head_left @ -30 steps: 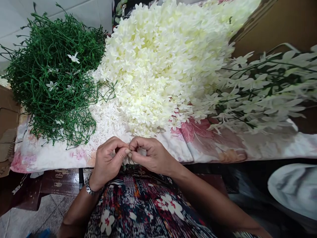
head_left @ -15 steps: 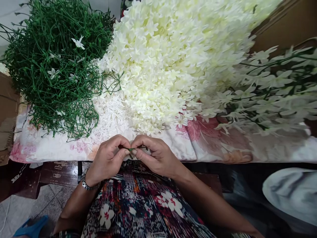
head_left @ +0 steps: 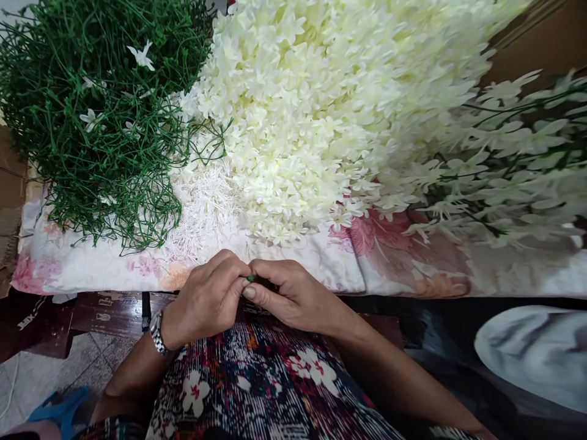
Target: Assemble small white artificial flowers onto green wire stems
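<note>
My left hand [head_left: 207,298], with a metal watch [head_left: 157,333] on its wrist, is closed with its fingers curled in. Thumb and forefinger of my right hand [head_left: 296,296] are pinched together against the left fingertips. Between the two hands a small bit of green plastic stem [head_left: 250,278] shows; the fingers hide most of it. Just beyond my hands, a small heap of thin white filaments [head_left: 208,205] lies on the flowered cloth [head_left: 96,269]. Left of it rises a big tangle of green artificial stems [head_left: 110,140], with a few white blossoms caught in it.
A large mound of cream-white artificial petals [head_left: 321,116] fills the middle back. Finished-looking white flower sprays [head_left: 513,165] lie at the right. Cardboard boxes [head_left: 541,46] stand at both sides. Low on the right is a round white-covered thing [head_left: 534,354]; a blue object [head_left: 64,412] is at lower left.
My left hand has rolled over and its fingers have curled in further, covering more of the stem. Both hands stay together at the cloth's front edge. The view has shifted slightly.
</note>
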`<state>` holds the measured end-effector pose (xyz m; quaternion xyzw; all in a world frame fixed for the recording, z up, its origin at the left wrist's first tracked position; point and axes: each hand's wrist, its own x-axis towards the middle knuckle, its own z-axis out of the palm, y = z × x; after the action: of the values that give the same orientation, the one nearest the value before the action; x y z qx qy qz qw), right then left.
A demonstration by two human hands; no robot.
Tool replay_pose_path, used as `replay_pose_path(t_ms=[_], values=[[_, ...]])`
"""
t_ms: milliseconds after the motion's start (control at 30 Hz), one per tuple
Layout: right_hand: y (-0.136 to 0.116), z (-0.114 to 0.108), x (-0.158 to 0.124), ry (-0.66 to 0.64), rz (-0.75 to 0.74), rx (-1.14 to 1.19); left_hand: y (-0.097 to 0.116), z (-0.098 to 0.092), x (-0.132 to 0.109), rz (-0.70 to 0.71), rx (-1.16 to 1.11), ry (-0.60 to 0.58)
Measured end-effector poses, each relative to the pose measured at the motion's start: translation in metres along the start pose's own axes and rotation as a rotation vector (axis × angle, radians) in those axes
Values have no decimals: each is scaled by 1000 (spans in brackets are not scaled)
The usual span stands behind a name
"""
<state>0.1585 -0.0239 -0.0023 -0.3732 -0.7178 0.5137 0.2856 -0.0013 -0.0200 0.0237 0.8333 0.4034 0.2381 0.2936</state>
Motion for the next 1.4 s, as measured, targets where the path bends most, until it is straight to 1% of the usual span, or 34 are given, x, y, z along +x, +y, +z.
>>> replay_pose_path(t_ms=[67, 167, 333, 500, 567, 700, 800, 933, 1033, 1100, 1267, 1333, 1400], values=[[2, 0, 0, -17, -3, 60, -1, -1, -1, 52, 65, -24], [4, 0, 0, -4, -3, 115, -1, -1, -3, 110, 134, -35], [7, 2, -2, -29, -38, 173, -1, 0, -7, 144, 229, -80], [8, 6, -5, -8, -129, 148, 0, 3, -11, 218, 268, -37], [9, 7, -6, -22, -164, 135, 1, 2, -11, 251, 255, -33], [11, 10, -9, -62, -194, 163, 4, 0, -11, 279, 229, -61], [10, 13, -9, -27, -218, 205, 4, -1, -11, 295, 191, -73], [5, 17, -9, 23, -222, 249, 6, 1, -12, 255, 91, -42], [4, 17, -10, 23, -220, 297, 9, 0, -11, 215, 11, -16], [4, 17, -10, 12, -227, 320, 11, -1, -10, 215, -19, -31], [3, 18, -9, -24, -278, 347, 12, -5, -8, 272, -59, -117], [0, 19, -9, 2, -313, 399, 11, -5, -8, 284, -118, -130], [-2, 19, -11, 28, -323, 468, 9, -4, -8, 262, -226, -132]])
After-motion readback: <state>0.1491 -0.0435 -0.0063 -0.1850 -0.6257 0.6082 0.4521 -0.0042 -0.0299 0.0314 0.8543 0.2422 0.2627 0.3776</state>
